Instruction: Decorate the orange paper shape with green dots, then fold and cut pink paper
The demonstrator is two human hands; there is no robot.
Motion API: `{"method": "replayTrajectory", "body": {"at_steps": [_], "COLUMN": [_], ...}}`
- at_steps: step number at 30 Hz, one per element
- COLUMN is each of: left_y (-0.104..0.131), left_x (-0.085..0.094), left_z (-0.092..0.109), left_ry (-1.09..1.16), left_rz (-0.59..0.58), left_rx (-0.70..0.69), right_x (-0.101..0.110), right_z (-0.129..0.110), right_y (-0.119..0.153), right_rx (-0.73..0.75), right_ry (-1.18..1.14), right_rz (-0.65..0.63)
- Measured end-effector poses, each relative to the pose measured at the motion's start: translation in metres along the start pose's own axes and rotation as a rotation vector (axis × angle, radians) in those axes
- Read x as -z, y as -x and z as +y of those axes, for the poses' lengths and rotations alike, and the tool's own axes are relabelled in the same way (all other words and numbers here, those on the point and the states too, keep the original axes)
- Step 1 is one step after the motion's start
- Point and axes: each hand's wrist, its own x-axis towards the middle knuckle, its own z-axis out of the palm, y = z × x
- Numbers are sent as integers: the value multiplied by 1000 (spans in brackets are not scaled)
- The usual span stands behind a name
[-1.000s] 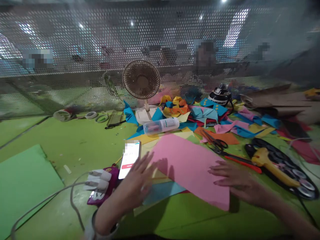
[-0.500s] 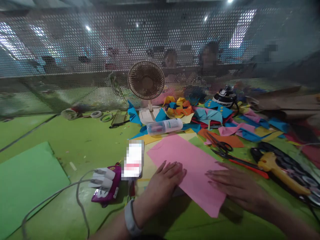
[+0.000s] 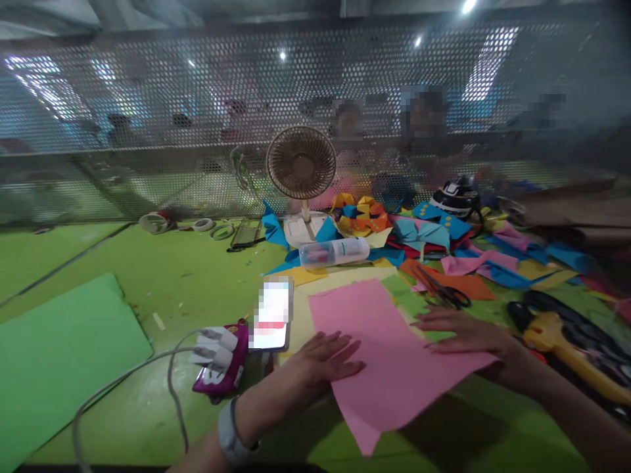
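A sheet of pink paper [image 3: 384, 348] lies at an angle before me, its right side raised a little and a small folded flap at its lower corner. My left hand [image 3: 320, 358] rests on the left edge, fingers stretched out over the paper. Across the right edge lies my right hand [image 3: 463, 332], its fingers also extended and spread, holding nothing. Under the pink sheet, pale yellow paper [image 3: 303, 302] shows. Just beyond my right hand are black scissors [image 3: 446, 292] on orange paper. A lit phone [image 3: 271, 312] lies left of the pink sheet.
A small fan [image 3: 302, 163] stands behind a clear plastic bottle [image 3: 335, 251] and a heap of coloured paper pieces. At right lies a yellow-handled tool [image 3: 566, 348]. A purple power adapter [image 3: 221, 361] with cables and green sheets [image 3: 73, 361] are at left. A perforated screen [image 3: 197, 125] rises behind.
The pink paper has turned, its near corner swinging left and its right side lifting. My left hand has shifted slightly left and down; my right hand has moved up and its fingers have spread.
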Motion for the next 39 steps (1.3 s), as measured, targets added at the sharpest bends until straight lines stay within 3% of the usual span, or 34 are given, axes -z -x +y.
{"method": "replayTrajectory", "body": {"at_steps": [2, 4, 7, 11, 15, 18, 23, 29, 39], "left_y": [4, 7, 8, 0, -11, -15, -19, -21, -22], "left_x": [5, 9, 12, 6, -2, -5, -7, -7, -8], "left_z": [4, 9, 13, 7, -6, -15, -26, -29, -28], "left_ry": [84, 179, 295, 401, 556, 571, 563, 565, 458], "left_rz": [12, 41, 90, 263, 409, 431, 438, 451, 457], "left_rx": [4, 17, 139, 388, 552, 628, 714, 788, 778], "right_x": [-7, -15, -24, -32, -38, -42, -41, -50, -66], "right_z": [-3, -5, -4, 9, 26, 35, 44, 59, 88], "right_y": [-5, -11, -25, -50, -63, -68, -92, -141, -166], "right_rx": [-124, -346, -662, -788, -749, -700, -585, -282, -230], "right_ry": [-108, -193, -291, -347, -249, -53, 313, 388, 419], "right_rz": [9, 46, 54, 57, 39, -7, 26, -244, -418]}}
